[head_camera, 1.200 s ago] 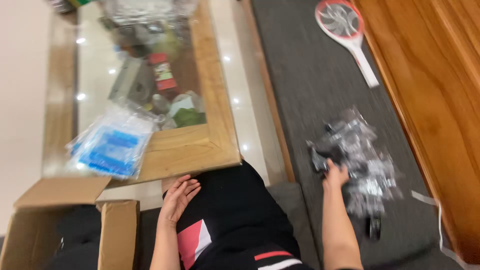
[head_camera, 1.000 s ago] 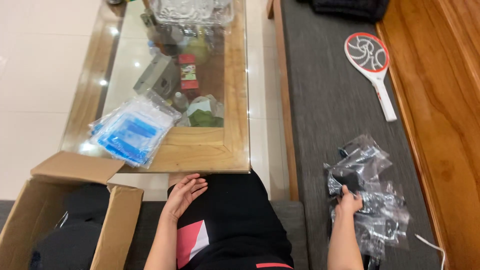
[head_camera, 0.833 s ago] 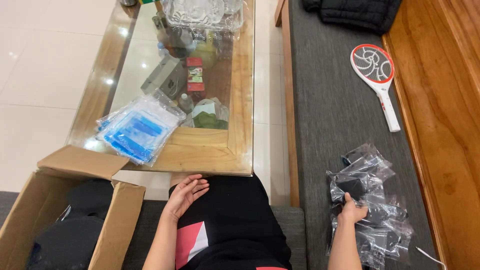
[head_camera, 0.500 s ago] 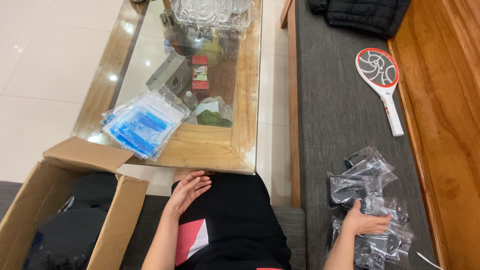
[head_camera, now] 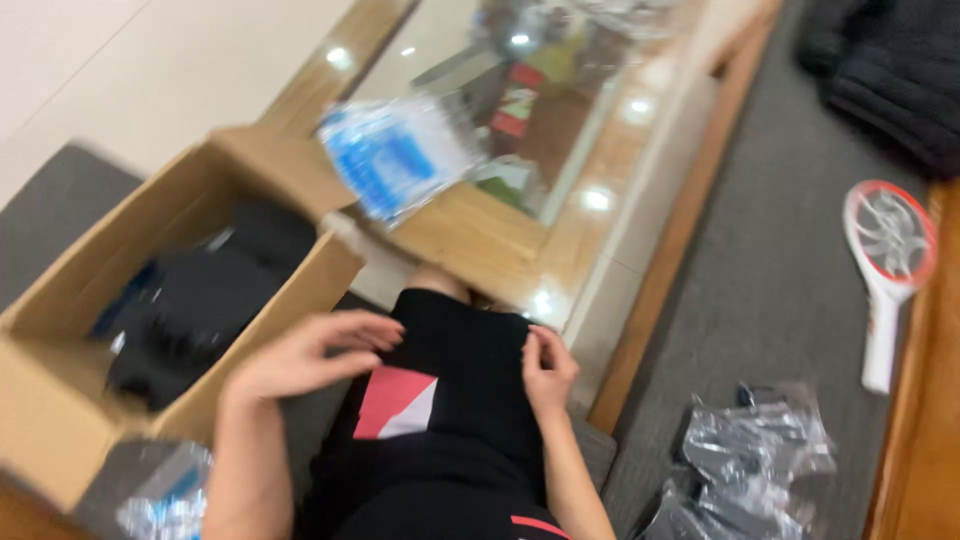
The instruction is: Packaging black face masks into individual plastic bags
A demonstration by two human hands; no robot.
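Note:
My left hand (head_camera: 305, 355) hovers over my black shorts (head_camera: 440, 400), fingers spread, holding nothing, close to the edge of an open cardboard box (head_camera: 120, 330) with dark items inside. My right hand (head_camera: 545, 370) rests on the right side of the shorts with its fingers curled, and nothing shows in it. A heap of clear plastic bags with dark contents (head_camera: 745, 465) lies on the grey cushion to my right, apart from both hands. The frame is blurred.
A glass-topped wooden table (head_camera: 520, 235) stands ahead, with a blue and clear plastic packet (head_camera: 395, 155) on its near corner. A red and white racket-shaped swatter (head_camera: 885, 265) lies on the grey cushion; a black garment (head_camera: 890, 70) is beyond it.
My right hand has left the heap of plastic bags and come back to my lap. The view has swung left, bringing the cardboard box into fuller sight.

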